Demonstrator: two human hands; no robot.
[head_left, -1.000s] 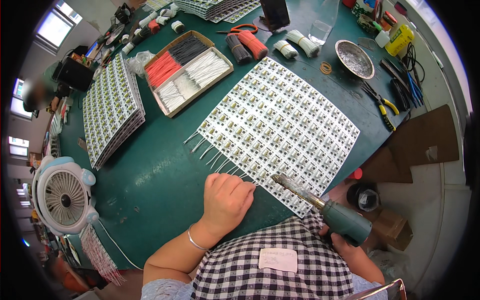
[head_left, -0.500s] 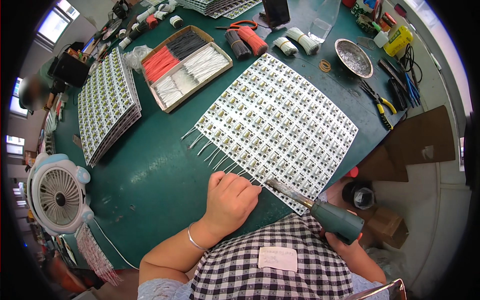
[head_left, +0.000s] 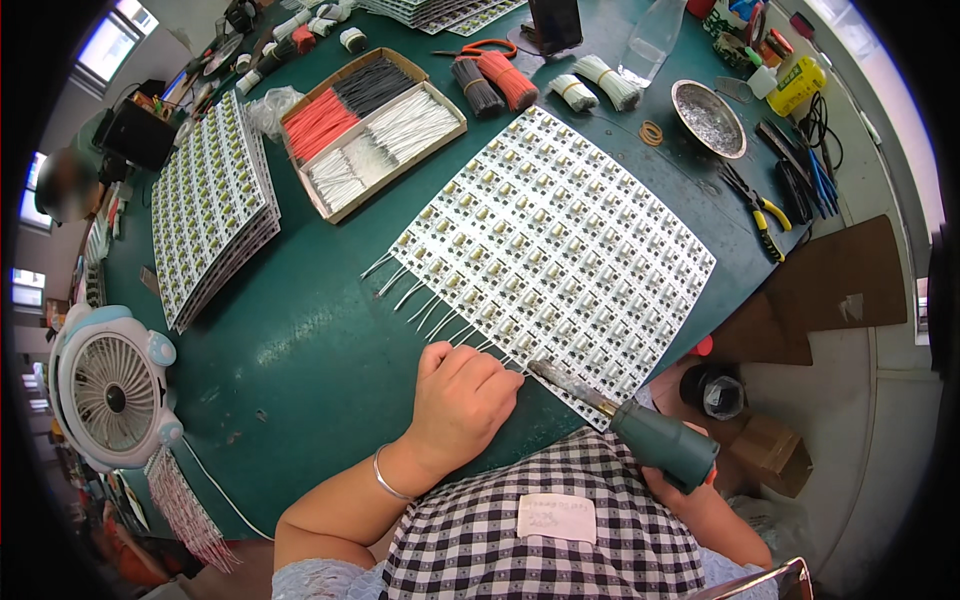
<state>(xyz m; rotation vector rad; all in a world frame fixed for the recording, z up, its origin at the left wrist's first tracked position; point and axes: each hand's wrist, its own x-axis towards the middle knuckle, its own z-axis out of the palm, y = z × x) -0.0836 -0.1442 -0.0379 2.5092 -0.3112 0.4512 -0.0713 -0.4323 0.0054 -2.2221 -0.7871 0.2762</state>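
Observation:
A large white circuit board panel [head_left: 560, 240] covered in rows of small components lies on the green table. Short white wires [head_left: 408, 294] stick out along its near left edge. At that edge my left hand [head_left: 463, 398] is closed, its fingertips pinching a white wire that is mostly hidden by the fingers. My right hand [head_left: 680, 487] wraps round the handle of a dark green soldering gun [head_left: 664, 441], partly hidden behind it. The gun's metal tip reaches the panel's edge just right of my left fingertips.
A divided cardboard box [head_left: 374, 135] holds red, black and white wires. Stacked panels [head_left: 212, 215] and a fan [head_left: 112, 390] stand left. Wire bundles [head_left: 505, 82], a metal bowl [head_left: 709, 118], pliers [head_left: 757, 212] and a bottle [head_left: 652, 40] lie beyond or right. Someone sits far left.
The soldering gun has shifted slightly left, its tip moving closer to my left fingertips. My left hand and the panel stay in place.

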